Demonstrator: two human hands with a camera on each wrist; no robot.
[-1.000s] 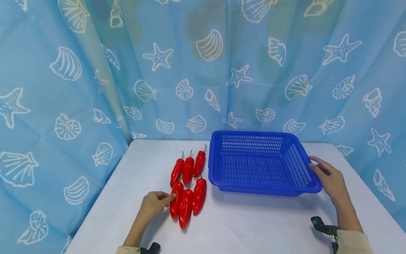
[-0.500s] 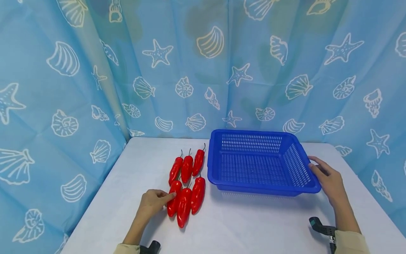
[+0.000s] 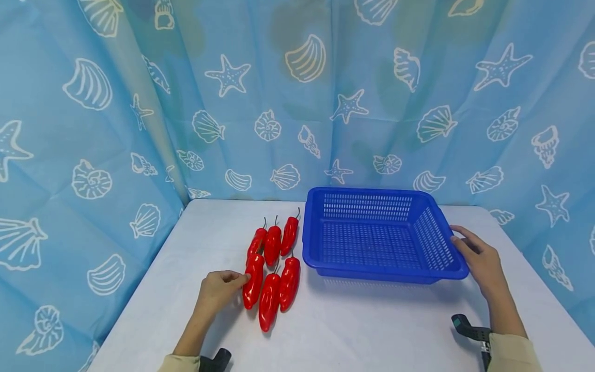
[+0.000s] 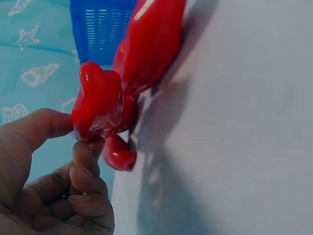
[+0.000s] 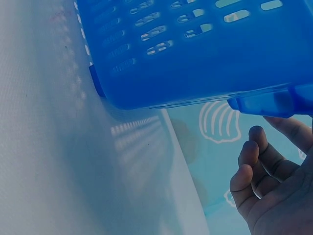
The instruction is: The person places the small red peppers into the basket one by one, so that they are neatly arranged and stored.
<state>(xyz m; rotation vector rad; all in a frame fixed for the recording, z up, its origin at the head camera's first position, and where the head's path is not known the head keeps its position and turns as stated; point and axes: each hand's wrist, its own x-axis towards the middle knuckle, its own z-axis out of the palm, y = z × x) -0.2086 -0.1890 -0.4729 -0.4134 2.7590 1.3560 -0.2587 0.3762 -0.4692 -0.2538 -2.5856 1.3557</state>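
Note:
My left hand [image 3: 217, 292] pinches a red chili pepper [image 3: 253, 284] at the left of the front row. In the left wrist view, the thumb and fingertips sit on either side of this pepper [image 4: 97, 100], which is raised off the white surface. Several more red peppers with dark stems lie close by, one of them [image 3: 269, 302] just to its right. At the right side of the blue plastic basket [image 3: 372, 271], my right hand [image 3: 481, 263] holds the rim between thumb and index finger. Its other fingers [image 5: 259, 161] hang loosely curled below the rim.
A white-covered table [image 3: 353, 330] carries everything. The basket's slotted floor shows bare from above. Behind and to the left hangs a blue curtain [image 3: 279, 77] with white shells and starfish. A black wrist-camera mount [image 3: 469, 328] juts out beside the right forearm.
The left hand has lifted its pepper slightly up and to the left, away from the neighbouring pepper. My right hand keeps its place at the basket rim. The head view has shifted a little.

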